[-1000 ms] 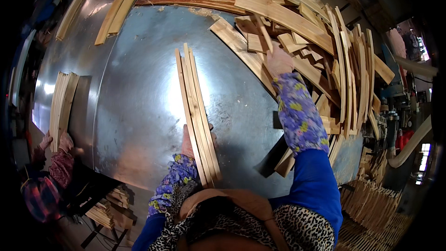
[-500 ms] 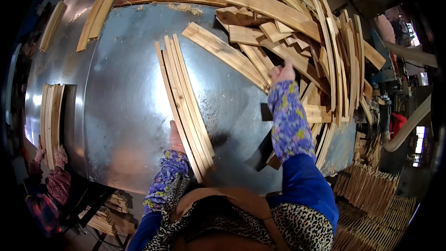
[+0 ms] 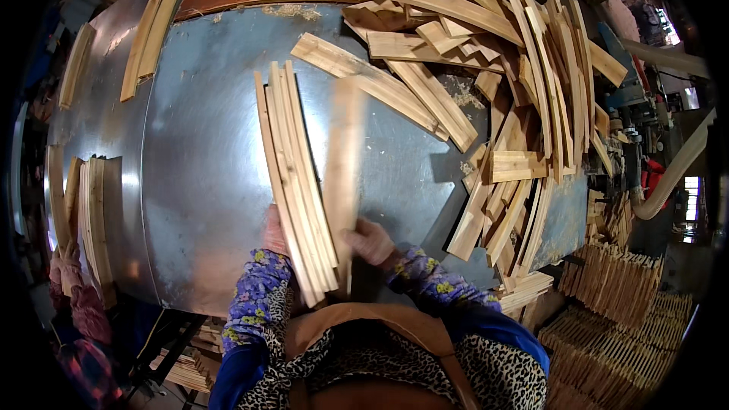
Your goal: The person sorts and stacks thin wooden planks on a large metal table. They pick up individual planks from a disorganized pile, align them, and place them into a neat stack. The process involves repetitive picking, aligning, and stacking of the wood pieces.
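Several narrow wooden strips (image 3: 292,175) stand close together as a bundle, on edge, just in front of me. My left hand (image 3: 275,231) is closed on the bundle's left side near its lower end, its fingers partly hidden by the wood. A flat wooden board (image 3: 343,156), smeared by motion, is upright right beside the bundle. My right hand (image 3: 369,242) grips this board's right edge near the bottom. Beyond it, two more boards (image 3: 372,91) lie slanting on the metal tabletop (image 3: 205,152).
A large heap of loose boards (image 3: 433,4) covers the far right. At the left edge, a co-worker's hands (image 3: 67,266) handle strips beside another bundle (image 3: 93,220). Pairs of strips (image 3: 152,34) lie at the far left. Stacked slats (image 3: 615,334) stand low at the right.
My right hand has come from the heap toward me, bringing a board beside the bundle. My left hand stays on the bundle, now slightly more upright. The co-worker's hands have shifted to another strip.
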A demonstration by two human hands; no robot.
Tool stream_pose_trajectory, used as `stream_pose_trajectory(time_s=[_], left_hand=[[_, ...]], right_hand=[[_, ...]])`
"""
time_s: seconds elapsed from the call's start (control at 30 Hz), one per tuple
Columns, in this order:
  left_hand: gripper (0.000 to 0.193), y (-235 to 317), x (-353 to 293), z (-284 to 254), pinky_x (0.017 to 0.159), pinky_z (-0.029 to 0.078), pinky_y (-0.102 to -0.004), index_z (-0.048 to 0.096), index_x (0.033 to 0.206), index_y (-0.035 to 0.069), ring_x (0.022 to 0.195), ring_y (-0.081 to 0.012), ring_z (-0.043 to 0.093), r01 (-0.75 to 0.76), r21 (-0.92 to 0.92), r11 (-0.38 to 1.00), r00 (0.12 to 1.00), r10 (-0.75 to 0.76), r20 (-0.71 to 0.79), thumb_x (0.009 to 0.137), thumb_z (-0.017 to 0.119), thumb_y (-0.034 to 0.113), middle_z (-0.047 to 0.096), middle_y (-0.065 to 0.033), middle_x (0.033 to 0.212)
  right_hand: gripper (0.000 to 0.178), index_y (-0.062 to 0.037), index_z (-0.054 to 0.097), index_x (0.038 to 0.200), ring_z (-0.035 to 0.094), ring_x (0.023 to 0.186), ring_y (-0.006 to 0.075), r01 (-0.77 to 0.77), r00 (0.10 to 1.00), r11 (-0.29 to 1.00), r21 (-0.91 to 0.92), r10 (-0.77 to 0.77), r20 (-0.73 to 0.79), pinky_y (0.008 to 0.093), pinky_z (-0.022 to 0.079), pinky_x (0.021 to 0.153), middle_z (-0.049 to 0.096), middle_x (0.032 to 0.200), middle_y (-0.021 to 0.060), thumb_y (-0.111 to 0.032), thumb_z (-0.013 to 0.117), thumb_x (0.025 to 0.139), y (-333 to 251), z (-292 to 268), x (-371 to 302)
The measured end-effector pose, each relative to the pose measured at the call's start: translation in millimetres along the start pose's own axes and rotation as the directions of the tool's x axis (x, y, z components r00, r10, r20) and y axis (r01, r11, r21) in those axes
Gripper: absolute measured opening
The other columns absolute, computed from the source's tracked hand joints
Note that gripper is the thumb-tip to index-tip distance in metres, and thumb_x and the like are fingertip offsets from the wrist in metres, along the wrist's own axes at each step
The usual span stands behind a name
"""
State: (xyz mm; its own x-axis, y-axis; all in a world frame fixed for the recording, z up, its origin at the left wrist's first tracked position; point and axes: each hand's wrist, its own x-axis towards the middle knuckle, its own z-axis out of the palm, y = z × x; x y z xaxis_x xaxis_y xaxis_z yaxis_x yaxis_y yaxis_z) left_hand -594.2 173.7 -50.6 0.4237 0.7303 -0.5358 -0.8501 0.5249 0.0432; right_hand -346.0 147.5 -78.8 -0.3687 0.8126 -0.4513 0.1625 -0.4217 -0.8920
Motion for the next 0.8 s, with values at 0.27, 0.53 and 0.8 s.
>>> stream_pose_trajectory(time_s=[0.27, 0.53, 0.8], left_hand=[[0.081, -15.4, -4.5, -97.8, 0.111, 0.059, -0.0567, 0.050, 0.162, 0.006, 0.135, -0.0376, 0.067, -0.140, -0.120, 0.983, 0.989, 0.145, 0.035, 0.105, 0.067, 0.060, 0.063, -0.0193, 0.156], [0.079, 7.5, 20.1, -96.2, 0.114, 0.057, -0.0510, 0.051, 0.162, 0.010, 0.134, -0.0354, 0.066, -0.155, 0.262, 0.953, 0.968, 0.200, -0.152, 0.109, 0.050, 0.067, 0.064, -0.0178, 0.153], [0.084, 18.5, 12.6, -19.4, 0.110, 0.061, -0.0515, 0.057, 0.158, 0.009, 0.133, -0.0332, 0.069, -0.035, -0.191, 0.981, 0.993, 0.055, 0.103, 0.095, 0.082, 0.058, 0.068, -0.0169, 0.150]], right_hand=[[0.027, -0.0061, 0.070, 0.119, 0.072, 0.098, 0.0254, -0.078, 0.611, 0.714, -0.696, -0.518, -0.599, 0.0444, 0.059, 0.085, 0.075, 0.114, 0.0099, -0.029, 0.064, 0.106, -88.5, -239.6, 224.1], [0.030, -0.0015, 0.069, 0.126, 0.074, 0.094, 0.0253, 0.000, 0.614, 0.948, -0.319, -0.252, -0.748, 0.0391, 0.063, 0.079, 0.077, 0.110, 0.0089, -0.019, 0.073, 0.102, -101.4, -296.2, 258.7], [0.055, -0.0023, 0.064, 0.141, 0.075, 0.108, 0.0286, 0.078, 0.976, 0.946, -0.315, -0.138, -0.171, 0.0429, 0.061, 0.096, 0.077, 0.123, 0.0139, -0.040, 0.073, 0.103, -28.4, -36.2, 55.4]])
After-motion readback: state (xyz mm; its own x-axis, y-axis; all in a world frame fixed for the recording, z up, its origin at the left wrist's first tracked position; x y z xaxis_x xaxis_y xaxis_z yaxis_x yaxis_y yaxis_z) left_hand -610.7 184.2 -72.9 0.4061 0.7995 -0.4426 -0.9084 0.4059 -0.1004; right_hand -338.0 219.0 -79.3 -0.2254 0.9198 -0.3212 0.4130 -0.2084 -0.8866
